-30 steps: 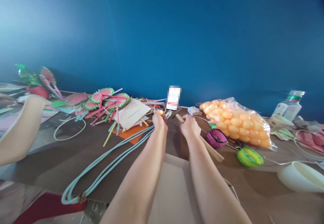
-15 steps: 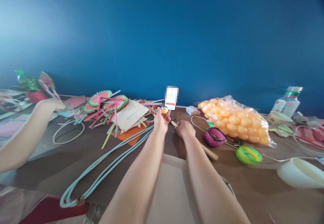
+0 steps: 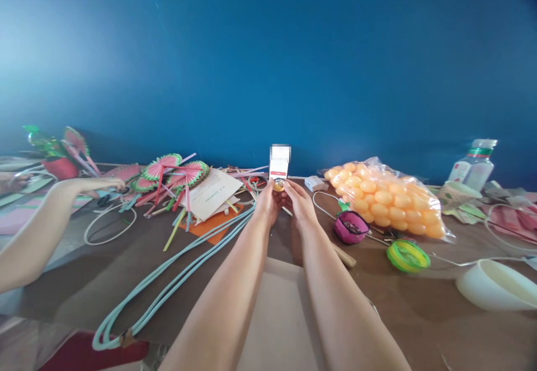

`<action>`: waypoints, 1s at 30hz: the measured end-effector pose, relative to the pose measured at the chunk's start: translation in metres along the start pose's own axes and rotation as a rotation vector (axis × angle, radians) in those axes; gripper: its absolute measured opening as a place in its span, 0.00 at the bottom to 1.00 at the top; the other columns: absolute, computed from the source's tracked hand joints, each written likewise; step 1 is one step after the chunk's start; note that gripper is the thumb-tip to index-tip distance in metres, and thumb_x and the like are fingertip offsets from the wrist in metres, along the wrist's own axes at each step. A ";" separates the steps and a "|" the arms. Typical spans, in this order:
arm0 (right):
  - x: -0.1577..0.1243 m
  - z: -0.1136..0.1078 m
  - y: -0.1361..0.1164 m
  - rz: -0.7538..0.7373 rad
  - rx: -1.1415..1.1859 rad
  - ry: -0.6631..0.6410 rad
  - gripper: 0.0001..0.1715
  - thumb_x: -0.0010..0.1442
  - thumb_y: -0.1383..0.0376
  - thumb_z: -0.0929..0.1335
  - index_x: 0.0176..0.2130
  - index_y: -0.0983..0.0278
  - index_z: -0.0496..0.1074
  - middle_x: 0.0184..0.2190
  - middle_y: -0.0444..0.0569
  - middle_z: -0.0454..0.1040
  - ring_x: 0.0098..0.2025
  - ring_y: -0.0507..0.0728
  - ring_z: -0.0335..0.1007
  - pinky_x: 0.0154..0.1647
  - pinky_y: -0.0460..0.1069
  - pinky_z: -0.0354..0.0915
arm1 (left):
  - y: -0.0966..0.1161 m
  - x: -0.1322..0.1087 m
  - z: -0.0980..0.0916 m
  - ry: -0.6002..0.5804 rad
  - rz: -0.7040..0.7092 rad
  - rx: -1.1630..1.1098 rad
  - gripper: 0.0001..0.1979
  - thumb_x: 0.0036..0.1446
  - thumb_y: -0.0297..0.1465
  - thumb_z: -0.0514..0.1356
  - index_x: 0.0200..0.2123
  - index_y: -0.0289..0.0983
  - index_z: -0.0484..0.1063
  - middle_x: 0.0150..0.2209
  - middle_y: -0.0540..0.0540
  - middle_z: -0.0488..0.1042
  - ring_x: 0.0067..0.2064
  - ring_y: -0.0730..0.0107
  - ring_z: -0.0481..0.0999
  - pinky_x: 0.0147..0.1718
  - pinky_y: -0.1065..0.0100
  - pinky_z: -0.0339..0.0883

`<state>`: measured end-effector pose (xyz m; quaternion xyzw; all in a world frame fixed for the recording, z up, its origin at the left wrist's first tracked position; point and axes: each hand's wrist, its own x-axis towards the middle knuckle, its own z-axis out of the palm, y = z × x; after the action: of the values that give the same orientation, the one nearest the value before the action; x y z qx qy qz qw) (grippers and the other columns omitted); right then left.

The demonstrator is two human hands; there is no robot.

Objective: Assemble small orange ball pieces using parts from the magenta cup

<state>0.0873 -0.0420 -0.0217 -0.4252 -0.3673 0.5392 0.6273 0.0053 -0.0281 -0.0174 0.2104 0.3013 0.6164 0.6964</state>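
Both my hands meet near the middle of the table, in front of an upright phone [image 3: 278, 164]. Between their fingertips is a small round gold-coloured thing [image 3: 278, 184], too small to name. My left hand [image 3: 267, 202] grips its left side, and my right hand [image 3: 300, 200] has its fingers closed on the right side. Below the right hand, partly hidden by the forearm, lies a wooden stick [image 3: 344, 257]. A small white box [image 3: 316, 183] sits just right of the phone.
Pale blue tubing [image 3: 168, 287], paper fans [image 3: 188, 174] and papers [image 3: 213, 195] lie left. Rightward are a bag of orange balls [image 3: 386, 198], a purple pouch [image 3: 351, 227], a green-yellow coil [image 3: 408, 256] and a white cup [image 3: 495, 286]. Another person's arm [image 3: 46, 234] reaches in from the left.
My right hand has left the table by the stick and come up to the round thing beside my left hand. The other person's hand has moved right and has something dark near it.
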 end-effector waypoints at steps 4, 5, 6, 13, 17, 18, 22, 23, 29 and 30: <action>0.001 -0.001 -0.002 -0.016 0.014 0.008 0.29 0.41 0.53 0.76 0.44 0.60 0.78 0.29 0.43 0.76 0.29 0.50 0.70 0.30 0.45 0.64 | 0.000 0.001 0.000 -0.027 0.009 0.029 0.17 0.63 0.41 0.55 0.36 0.31 0.73 0.26 0.45 0.73 0.24 0.74 0.71 0.26 0.73 0.64; 0.001 -0.001 -0.002 -0.028 0.015 0.010 0.29 0.41 0.53 0.77 0.43 0.60 0.79 0.30 0.44 0.77 0.30 0.51 0.71 0.31 0.45 0.65 | 0.000 0.001 0.000 -0.040 0.007 0.036 0.18 0.63 0.41 0.55 0.37 0.31 0.73 0.26 0.44 0.73 0.25 0.73 0.71 0.26 0.72 0.64; 0.002 -0.001 -0.002 -0.040 0.018 0.011 0.29 0.41 0.53 0.77 0.43 0.60 0.79 0.32 0.44 0.78 0.31 0.52 0.72 0.32 0.46 0.65 | 0.000 0.000 0.000 -0.053 0.004 0.043 0.18 0.63 0.41 0.55 0.37 0.31 0.73 0.27 0.44 0.74 0.25 0.73 0.72 0.27 0.72 0.64; 0.005 -0.003 0.003 -0.136 0.038 -0.056 0.27 0.42 0.53 0.77 0.42 0.59 0.78 0.40 0.47 0.80 0.41 0.57 0.75 0.40 0.50 0.68 | -0.001 -0.001 0.001 -0.122 0.052 0.087 0.24 0.59 0.50 0.57 0.39 0.32 0.73 0.31 0.42 0.76 0.31 0.68 0.76 0.30 0.70 0.67; 0.005 -0.003 0.004 -0.121 0.037 -0.046 0.28 0.42 0.53 0.77 0.43 0.59 0.78 0.39 0.47 0.79 0.41 0.57 0.75 0.40 0.50 0.68 | -0.004 0.001 -0.003 -0.195 0.094 0.136 0.22 0.52 0.47 0.65 0.39 0.33 0.73 0.31 0.43 0.76 0.31 0.68 0.76 0.30 0.70 0.67; 0.005 -0.003 0.004 -0.108 0.037 -0.041 0.29 0.42 0.53 0.77 0.43 0.59 0.78 0.38 0.47 0.79 0.40 0.57 0.75 0.39 0.50 0.68 | -0.005 0.001 -0.004 -0.196 0.101 0.141 0.22 0.52 0.46 0.65 0.38 0.33 0.73 0.31 0.44 0.76 0.30 0.69 0.76 0.29 0.71 0.67; 0.002 -0.003 0.001 -0.057 0.034 -0.016 0.29 0.44 0.49 0.75 0.43 0.60 0.78 0.34 0.46 0.79 0.35 0.55 0.73 0.35 0.49 0.67 | -0.005 0.003 -0.006 -0.146 0.106 0.124 0.20 0.51 0.45 0.66 0.36 0.33 0.73 0.28 0.47 0.74 0.27 0.73 0.73 0.27 0.72 0.65; 0.002 -0.003 0.000 -0.048 0.032 -0.009 0.28 0.44 0.48 0.75 0.43 0.60 0.78 0.33 0.46 0.78 0.34 0.54 0.73 0.34 0.48 0.67 | -0.005 0.003 -0.006 -0.133 0.103 0.119 0.20 0.51 0.45 0.66 0.35 0.33 0.73 0.28 0.47 0.73 0.27 0.74 0.73 0.27 0.72 0.64; 0.004 -0.003 0.002 -0.069 0.078 -0.049 0.29 0.40 0.53 0.78 0.43 0.60 0.78 0.33 0.45 0.78 0.35 0.54 0.73 0.35 0.48 0.66 | -0.002 0.001 -0.005 -0.172 0.073 0.130 0.21 0.54 0.46 0.64 0.37 0.32 0.74 0.30 0.43 0.76 0.30 0.71 0.75 0.29 0.72 0.65; 0.005 -0.004 0.003 -0.084 0.088 -0.056 0.29 0.40 0.54 0.78 0.43 0.59 0.78 0.33 0.45 0.78 0.35 0.54 0.73 0.36 0.48 0.67 | -0.002 0.001 -0.005 -0.185 0.074 0.130 0.21 0.54 0.46 0.63 0.37 0.32 0.74 0.31 0.42 0.76 0.31 0.70 0.76 0.29 0.71 0.65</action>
<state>0.0901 -0.0373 -0.0261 -0.3662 -0.3781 0.5396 0.6571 0.0033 -0.0281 -0.0221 0.3221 0.2674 0.5987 0.6829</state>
